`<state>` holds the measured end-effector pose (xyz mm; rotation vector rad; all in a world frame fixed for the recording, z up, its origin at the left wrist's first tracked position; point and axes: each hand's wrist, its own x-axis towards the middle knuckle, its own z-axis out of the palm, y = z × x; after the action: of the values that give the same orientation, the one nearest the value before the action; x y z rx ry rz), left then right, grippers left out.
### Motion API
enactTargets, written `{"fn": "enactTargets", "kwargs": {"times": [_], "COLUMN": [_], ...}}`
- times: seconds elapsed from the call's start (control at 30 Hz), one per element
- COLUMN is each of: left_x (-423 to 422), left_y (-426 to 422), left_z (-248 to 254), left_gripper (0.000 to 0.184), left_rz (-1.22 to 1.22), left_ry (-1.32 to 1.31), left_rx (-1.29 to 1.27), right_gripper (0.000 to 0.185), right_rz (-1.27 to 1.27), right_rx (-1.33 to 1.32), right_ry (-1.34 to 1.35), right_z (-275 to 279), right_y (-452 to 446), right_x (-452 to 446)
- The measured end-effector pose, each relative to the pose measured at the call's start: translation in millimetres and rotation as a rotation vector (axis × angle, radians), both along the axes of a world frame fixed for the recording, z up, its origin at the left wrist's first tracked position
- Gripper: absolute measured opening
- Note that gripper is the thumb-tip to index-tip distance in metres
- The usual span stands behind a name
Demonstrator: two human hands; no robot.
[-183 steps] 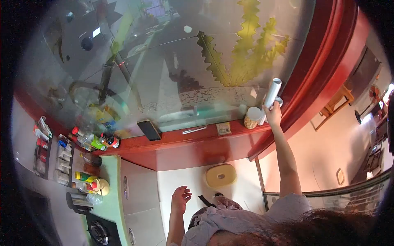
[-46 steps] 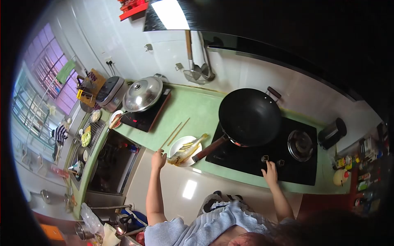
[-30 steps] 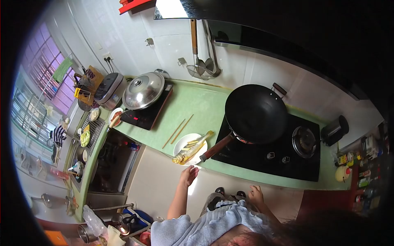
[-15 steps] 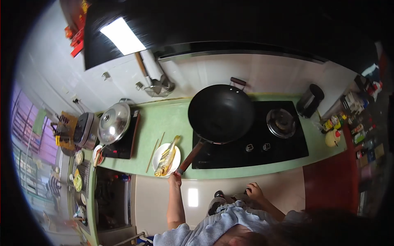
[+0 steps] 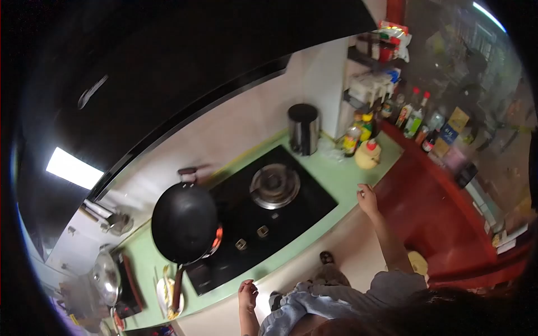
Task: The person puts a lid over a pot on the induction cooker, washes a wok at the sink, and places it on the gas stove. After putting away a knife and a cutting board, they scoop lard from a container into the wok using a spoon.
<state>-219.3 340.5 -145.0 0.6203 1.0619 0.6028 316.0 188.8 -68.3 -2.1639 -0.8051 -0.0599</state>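
Observation:
My left hand (image 5: 248, 294) hovers over the front edge of the counter, its fingers loosely curled with nothing visible in them. It is apart from the wok (image 5: 185, 223), whose wooden handle (image 5: 177, 288) points toward the front. Orange flame (image 5: 217, 239) glows under the wok's right side on the black gas hob (image 5: 269, 224). Over at the right, my right hand (image 5: 367, 198) is raised at the counter's edge, fingers partly bent and apparently empty. Nearest to it stands a pale yellow bottle with a red cap (image 5: 368, 155), which it does not touch.
A plate with fish (image 5: 166, 297) sits partly behind the wok handle. Left of it is a lidded pan (image 5: 106, 276). A dark metal canister (image 5: 303, 130) stands behind the hob. Several sauce bottles (image 5: 414, 122) line the red counter (image 5: 426, 201). The range hood (image 5: 185, 67) hangs overhead.
My view has swung to the right. My left hand has let go of the wok handle, and my right hand has risen toward the red-capped bottle. Flame now shows under the wok.

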Motion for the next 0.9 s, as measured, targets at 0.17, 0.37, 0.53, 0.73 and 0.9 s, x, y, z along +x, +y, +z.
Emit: {"fn": "enactTargets", "kwargs": {"times": [0.17, 0.37, 0.53, 0.73, 0.9], "left_x": [175, 274, 303, 318, 319], "left_y": [-3, -55, -60, -67, -58], "left_z": [166, 366, 436, 435, 438], "left_gripper": [0.006, 0.012, 0.052, 0.046, 0.046], "left_rz": [-0.125, 0.147, -0.213, 0.003, -0.036], "left_ry": [-0.155, -0.713, -1.009, -0.920, -0.942], "left_rx": [0.687, 1.488, 1.815, 1.802, 1.784], "right_gripper": [0.037, 0.047, 0.045, 0.040, 0.041], "right_rz": [-0.045, 0.106, 0.313, 0.310, 0.270], "right_rx": [-0.157, -0.319, -0.391, -0.401, -0.397], "right_ry": [-0.216, -0.197, -0.166, -0.178, -0.152], "right_z": [39, 49, 36, 39, 31], "right_y": [6, 31, 40, 43, 56], "right_x": [167, 248, 280, 275, 233]}}
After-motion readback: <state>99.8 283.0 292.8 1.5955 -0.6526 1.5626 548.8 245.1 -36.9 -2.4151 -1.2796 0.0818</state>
